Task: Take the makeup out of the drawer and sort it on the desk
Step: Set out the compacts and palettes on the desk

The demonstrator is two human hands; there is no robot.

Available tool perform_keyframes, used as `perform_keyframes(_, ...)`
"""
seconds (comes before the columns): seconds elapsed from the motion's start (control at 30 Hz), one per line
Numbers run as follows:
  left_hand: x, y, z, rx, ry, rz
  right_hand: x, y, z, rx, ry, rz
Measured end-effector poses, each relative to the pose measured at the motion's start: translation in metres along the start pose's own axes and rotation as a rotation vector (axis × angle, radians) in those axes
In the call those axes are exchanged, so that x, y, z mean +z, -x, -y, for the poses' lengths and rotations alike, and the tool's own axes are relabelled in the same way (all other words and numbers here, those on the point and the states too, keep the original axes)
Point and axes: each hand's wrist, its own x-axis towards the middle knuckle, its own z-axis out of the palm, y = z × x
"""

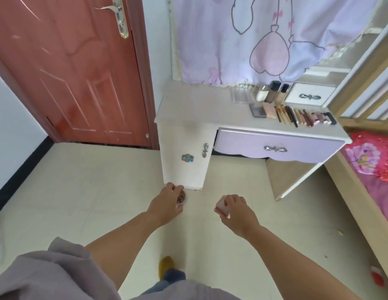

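Note:
I stand a step back from the white desk (199, 109). My left hand (167, 202) grips a round compact (181, 198) with a dark lettered lid, held low in front of the desk's cabinet. My right hand (236, 211) holds a small pink and white makeup case (221, 207). The lilac drawer (275, 149) with a bow handle is shut. On the desk's right part lies a row of lipsticks and brushes (305, 116), beside flat palettes (262, 110), with bottles (273, 90) behind them.
A red door (69, 68) is to the left of the desk. A bed with a red cover (375, 161) stands at the right. A lilac curtain (253, 35) hangs behind the desk. A small white drawer box (309, 95) sits at the desk's back right. Tiled floor (91, 180) spreads below.

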Motion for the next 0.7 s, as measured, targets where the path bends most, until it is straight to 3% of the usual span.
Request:
perform_keyframes(0.3, -0.058, -0.196, 0.01, 0.105, -0.006, 0.049, -0.052, -0.162, -0.026, 0.134, -0.087, -0.06)
perform_keyframes(0.7, -0.047, -0.459, -0.082, 0.13, 0.094, 0.064, -0.125, -0.393, -0.17, 0.097, -0.049, -0.108)
